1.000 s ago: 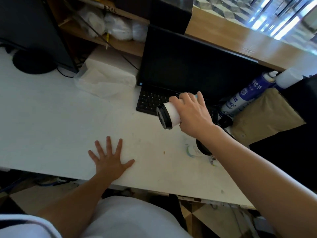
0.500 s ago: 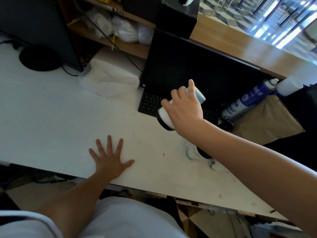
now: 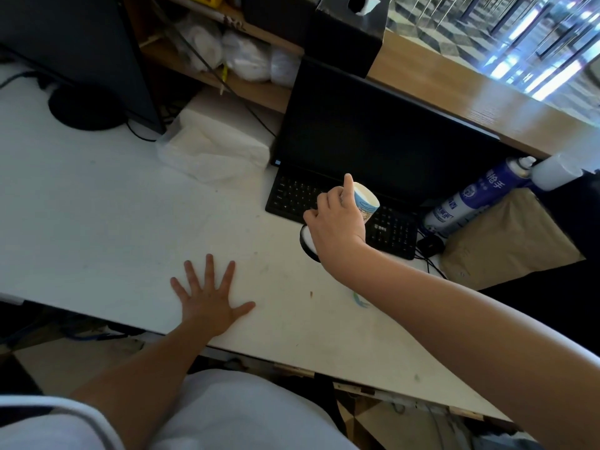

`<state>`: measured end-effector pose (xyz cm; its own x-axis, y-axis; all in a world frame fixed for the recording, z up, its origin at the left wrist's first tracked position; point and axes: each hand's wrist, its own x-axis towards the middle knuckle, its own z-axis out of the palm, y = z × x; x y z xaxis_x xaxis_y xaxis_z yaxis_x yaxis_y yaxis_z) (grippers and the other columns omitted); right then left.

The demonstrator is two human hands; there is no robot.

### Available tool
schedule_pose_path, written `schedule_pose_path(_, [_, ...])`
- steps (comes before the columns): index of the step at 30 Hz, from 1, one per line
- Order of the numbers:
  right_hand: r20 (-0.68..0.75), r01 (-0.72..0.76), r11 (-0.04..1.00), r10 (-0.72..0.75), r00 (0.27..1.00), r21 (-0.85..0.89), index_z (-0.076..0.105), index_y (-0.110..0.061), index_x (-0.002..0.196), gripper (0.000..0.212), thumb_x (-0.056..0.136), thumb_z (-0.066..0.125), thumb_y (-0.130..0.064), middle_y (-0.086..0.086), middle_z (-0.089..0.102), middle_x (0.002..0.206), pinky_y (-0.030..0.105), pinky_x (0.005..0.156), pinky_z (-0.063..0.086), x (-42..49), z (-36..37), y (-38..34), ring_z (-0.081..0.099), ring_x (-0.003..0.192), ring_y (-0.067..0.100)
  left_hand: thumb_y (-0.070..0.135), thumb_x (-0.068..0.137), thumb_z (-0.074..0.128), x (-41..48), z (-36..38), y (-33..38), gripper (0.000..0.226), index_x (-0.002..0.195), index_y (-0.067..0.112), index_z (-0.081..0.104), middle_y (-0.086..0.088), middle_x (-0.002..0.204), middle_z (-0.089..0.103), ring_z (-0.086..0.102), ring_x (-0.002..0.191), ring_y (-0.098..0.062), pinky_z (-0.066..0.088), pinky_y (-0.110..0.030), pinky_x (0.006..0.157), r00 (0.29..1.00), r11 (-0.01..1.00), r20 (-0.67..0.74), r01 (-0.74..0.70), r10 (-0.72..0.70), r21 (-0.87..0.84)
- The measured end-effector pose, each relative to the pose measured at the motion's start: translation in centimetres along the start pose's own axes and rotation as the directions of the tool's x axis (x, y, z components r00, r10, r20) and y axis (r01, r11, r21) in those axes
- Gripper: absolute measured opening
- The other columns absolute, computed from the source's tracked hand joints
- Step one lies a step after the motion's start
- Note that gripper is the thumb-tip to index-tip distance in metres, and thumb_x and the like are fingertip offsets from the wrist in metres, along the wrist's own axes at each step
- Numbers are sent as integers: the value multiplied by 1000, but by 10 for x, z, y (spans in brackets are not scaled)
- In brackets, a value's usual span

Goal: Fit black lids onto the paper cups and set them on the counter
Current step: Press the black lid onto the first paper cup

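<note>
While the right hand (image 3: 336, 222) grips it, the white blue-printed paper cup (image 3: 365, 203) tilts, black lid (image 3: 306, 243) downward.

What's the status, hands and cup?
Right hand grips lidded paper cup, tilted, lid end down. Left hand flat on counter. Laptop close behind.

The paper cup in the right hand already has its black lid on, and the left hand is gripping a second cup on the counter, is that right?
Not quite. The head view shows the right hand holding the paper cup with its black lid on, but the left hand grips nothing: it lies flat, fingers spread, on the white counter.
</note>
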<state>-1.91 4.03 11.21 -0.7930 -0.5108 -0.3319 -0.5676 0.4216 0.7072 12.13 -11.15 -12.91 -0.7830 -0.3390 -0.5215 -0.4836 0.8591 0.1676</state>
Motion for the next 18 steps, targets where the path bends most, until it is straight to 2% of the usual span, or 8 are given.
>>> schedule_pose_path(13, [14,0,999,-1,1000,49,37,-18,147,74,84,72,-31,21,40,145,70,119,-1,2,10,12,30,141,48,98,67,9,-1,0,0,105,140,41,-40,-7,155,-45,-36,141,-49,-16,-74,109,1000,1000,-7,-5,5,-1])
schedule_pose_path(15, [32,-6,991,2,999,133,36,-21,147,77,81,74,-32,19,41,144,70,118,0,3,11,15,32,140,45,99,65,8,-1,0,0,105,139,42,-41,-6,153,-46,-36,141,-49,-17,-73,109,1000,1000,-8,-5,5,-6])
schedule_pose_path(18, [77,-33,928,5,997,372,34,-24,147,81,78,75,-26,16,43,141,68,119,5,2,15,22,37,136,42,100,63,5,0,1,0,106,140,43,-39,-5,150,-49,-36,141,-49,-19,-72,107,1000,1000,-17,-4,3,-14])
